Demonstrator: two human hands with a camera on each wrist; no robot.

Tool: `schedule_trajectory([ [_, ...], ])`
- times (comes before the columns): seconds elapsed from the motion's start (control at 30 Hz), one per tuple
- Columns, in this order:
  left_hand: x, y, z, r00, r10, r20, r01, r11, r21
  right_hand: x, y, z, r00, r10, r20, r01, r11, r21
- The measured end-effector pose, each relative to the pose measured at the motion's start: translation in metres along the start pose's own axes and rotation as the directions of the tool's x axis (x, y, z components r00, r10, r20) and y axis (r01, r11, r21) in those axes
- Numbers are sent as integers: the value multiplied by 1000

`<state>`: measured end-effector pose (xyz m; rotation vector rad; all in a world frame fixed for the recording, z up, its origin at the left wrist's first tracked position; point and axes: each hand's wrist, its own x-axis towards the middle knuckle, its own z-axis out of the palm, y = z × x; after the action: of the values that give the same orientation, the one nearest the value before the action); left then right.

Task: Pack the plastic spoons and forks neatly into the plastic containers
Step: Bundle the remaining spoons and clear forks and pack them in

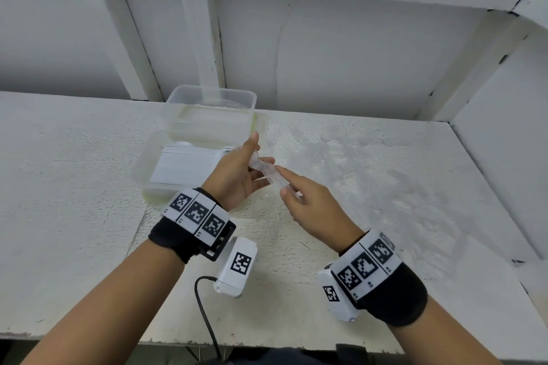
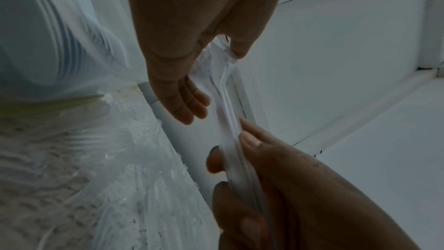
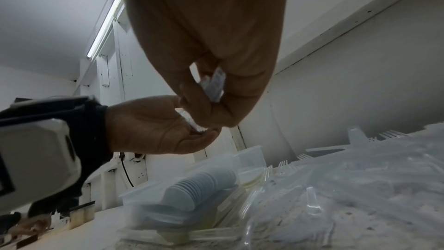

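Observation:
A stack of clear plastic forks (image 1: pixel 268 176) hangs in the air between both hands, above the white table (image 1: pixel 74 187). My left hand (image 1: pixel 261 151) pinches the tine end between thumb and fingers, while the other fingers lie loose. My right hand (image 1: pixel 283 182) grips the handle end between thumb and forefinger. The left wrist view shows the stack (image 2: pixel 225 113) running from the left hand (image 2: pixel 216 83) down into the right hand (image 2: pixel 233 149). Just left of the hands, a clear container (image 1: pixel 142 169) holds rows of white spoons (image 1: pixel 181 166). Behind it stands a second clear container (image 1: pixel 207 98).
A loose heap of clear forks (image 1: pixel 370 175) covers the table right of the hands and also shows in the right wrist view (image 3: pixel 360 187). White walls close in the back and right side. A black cable (image 1: pixel 204 314) runs over the front edge.

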<state>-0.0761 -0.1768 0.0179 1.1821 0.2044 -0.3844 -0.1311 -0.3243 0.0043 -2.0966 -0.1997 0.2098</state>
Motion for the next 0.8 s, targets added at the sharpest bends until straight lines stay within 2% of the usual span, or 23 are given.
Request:
schedule_trajectory([
  [0.2,9,5,2,998,41,-48,-40,999,30,6,-3,-6,1000,-10,-28,9,999,-32],
  [0.3,15,7,2,998,29,-59,-30,999,-21,12,-3,-8,999,32,-32,-30,997,67],
  [0.4,20,12,1,1000,8,-19,-11,990,-144,20,-1,-11,997,80,-4,-78,980,186],
  [0.53,26,18,1,998,62,16,-57,977,-204,31,-3,-17,993,119,17,-119,951,287],
  [0.67,34,21,2,999,48,-20,-51,981,-186,39,-5,-19,997,74,-10,-72,987,144],
  [0.73,38,23,4,998,35,-54,-44,983,-181,42,-6,-17,1000,-25,-11,25,999,-32],
  [0.8,41,25,6,995,59,-78,-70,987,-143,46,-7,-15,993,-115,13,115,971,-210],
])
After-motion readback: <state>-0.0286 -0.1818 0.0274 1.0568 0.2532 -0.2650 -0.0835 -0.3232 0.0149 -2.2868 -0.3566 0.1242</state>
